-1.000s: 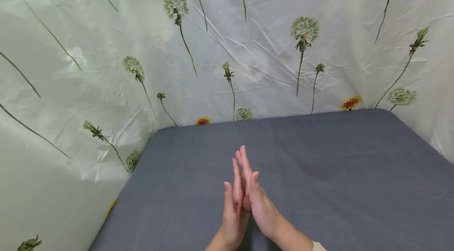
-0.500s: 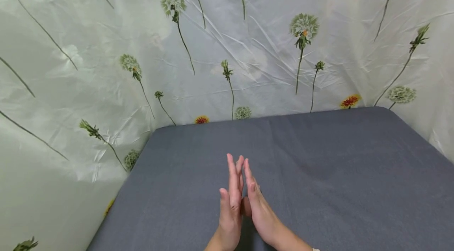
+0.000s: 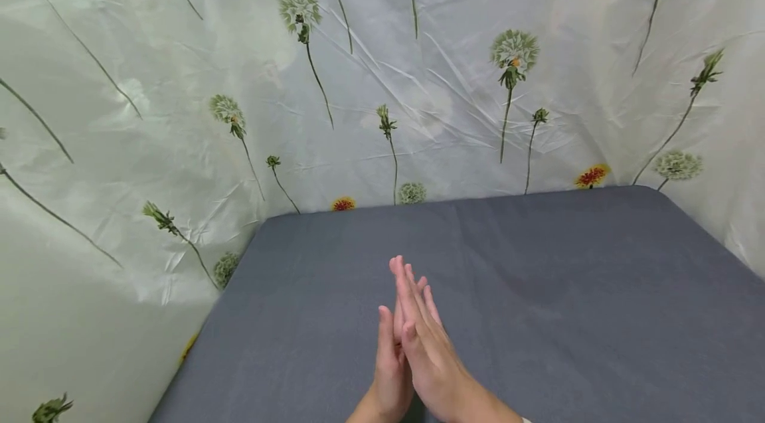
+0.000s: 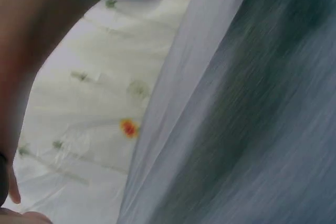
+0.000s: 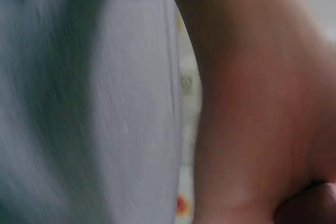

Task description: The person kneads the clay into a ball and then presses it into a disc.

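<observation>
My left hand (image 3: 390,376) and right hand (image 3: 437,370) stand palm to palm above the grey surface, low in the middle of the head view, fingers straight and pointing up and away. The right hand lies a little across the front of the left. The small reddish-brown ball seen earlier between the palms is hidden from the head view now. At the lower right of the right wrist view, a rounded brownish shape (image 5: 310,205) shows by the palm; whether it is that ball, I cannot tell. A dark rounded edge (image 4: 3,179) sits beside the left hand in the left wrist view.
A bed-like flat surface covered in grey cloth (image 3: 568,290) spreads under and beyond the hands. Behind it and along the left hangs a pale, creased curtain (image 3: 358,78) printed with dandelions and flowers.
The palms have slid against each other: the right hand went back, then forward and up past the left. The brown ball, visible between them before, has gone out of sight.
</observation>
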Action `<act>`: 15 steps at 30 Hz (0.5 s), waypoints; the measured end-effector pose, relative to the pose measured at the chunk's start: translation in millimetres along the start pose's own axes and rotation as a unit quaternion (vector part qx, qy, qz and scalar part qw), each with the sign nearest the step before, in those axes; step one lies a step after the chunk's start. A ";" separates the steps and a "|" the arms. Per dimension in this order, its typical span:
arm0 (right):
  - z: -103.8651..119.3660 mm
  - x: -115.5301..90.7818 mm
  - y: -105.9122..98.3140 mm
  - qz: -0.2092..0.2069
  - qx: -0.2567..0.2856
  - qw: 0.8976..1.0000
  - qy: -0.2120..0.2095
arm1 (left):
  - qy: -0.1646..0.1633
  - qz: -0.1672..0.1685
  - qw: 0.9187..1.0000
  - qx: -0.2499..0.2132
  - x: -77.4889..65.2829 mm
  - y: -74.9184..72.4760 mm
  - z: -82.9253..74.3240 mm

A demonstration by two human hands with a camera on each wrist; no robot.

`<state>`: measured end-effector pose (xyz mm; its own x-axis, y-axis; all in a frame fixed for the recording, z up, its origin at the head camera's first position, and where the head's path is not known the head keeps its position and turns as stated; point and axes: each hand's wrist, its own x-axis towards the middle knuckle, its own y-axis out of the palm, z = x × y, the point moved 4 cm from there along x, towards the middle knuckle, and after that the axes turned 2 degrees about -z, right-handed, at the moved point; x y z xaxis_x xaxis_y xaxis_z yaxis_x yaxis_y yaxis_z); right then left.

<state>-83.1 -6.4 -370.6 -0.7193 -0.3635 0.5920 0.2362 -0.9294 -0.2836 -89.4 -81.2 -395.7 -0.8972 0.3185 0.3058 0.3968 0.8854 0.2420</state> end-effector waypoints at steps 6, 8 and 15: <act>-35.9 9.1 -18.5 -0.028 0.030 0.995 0.096 | -0.010 0.058 0.998 0.029 -5.9 13.3 4.8; -47.0 3.0 -14.8 -0.004 0.063 0.987 0.144 | -0.007 0.038 0.998 0.047 -7.4 9.7 1.6; -37.8 -17.7 3.5 0.052 0.104 0.980 0.163 | 0.005 -0.032 0.997 0.077 -0.7 -8.5 -11.2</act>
<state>-94.3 -0.8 -410.6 -0.8471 -0.4479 0.2860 0.4226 -0.8941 -0.1485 -90.0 -92.7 -387.7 -0.9171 0.2572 0.3046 0.3041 0.9453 0.1176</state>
